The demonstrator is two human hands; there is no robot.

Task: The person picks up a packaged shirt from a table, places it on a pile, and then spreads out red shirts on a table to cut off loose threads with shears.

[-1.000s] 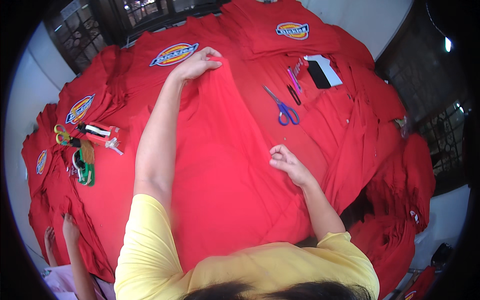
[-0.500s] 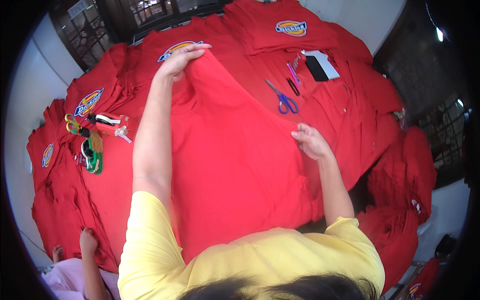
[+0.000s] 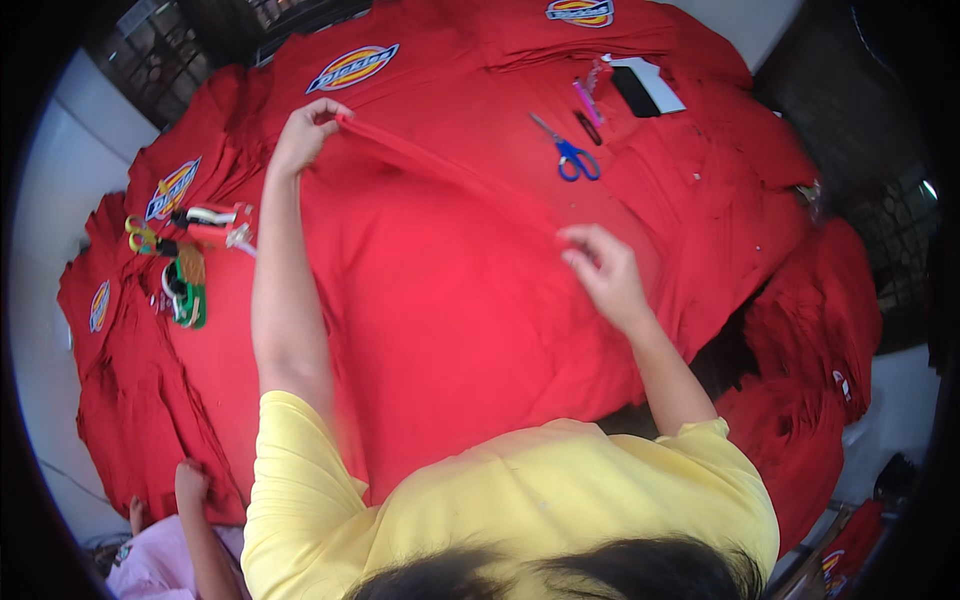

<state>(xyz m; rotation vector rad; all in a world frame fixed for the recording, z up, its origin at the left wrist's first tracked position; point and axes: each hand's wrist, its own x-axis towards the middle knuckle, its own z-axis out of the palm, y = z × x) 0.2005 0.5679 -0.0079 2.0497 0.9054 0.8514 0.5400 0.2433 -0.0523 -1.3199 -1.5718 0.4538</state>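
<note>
Standing here, I see the left hand (image 3: pixel 303 137) reaching far out, thumb and fingers pinching one end of an edge of the red garment (image 3: pixel 430 310), while the right hand (image 3: pixel 606 277), nearer the body, seems to nip the same edge with bent fingertips; blur there leaves the exact grip uncertain. Gripped at two well-separated spots, the edge runs in a fairly straight slant between them, which I take to be why the hands are so far apart: it keeps the cloth from bunching. The rest of the garment spreads in front of the yellow-shirted chest, over other red cloth. Blue-handled scissors (image 3: pixel 570 160), a pink pen (image 3: pixel 585 101) and a black phone (image 3: pixel 633 92) lie beyond the right hand, probably put there to be handy yet out from under the fabric. A red tape dispenser (image 3: pixel 215 227) and a green tape dispenser (image 3: pixel 188 300) sit together left of the left forearm, likely for the same reason. At lower left, a co-worker's hand (image 3: pixel 190 484) rests by more red cloth.
</note>
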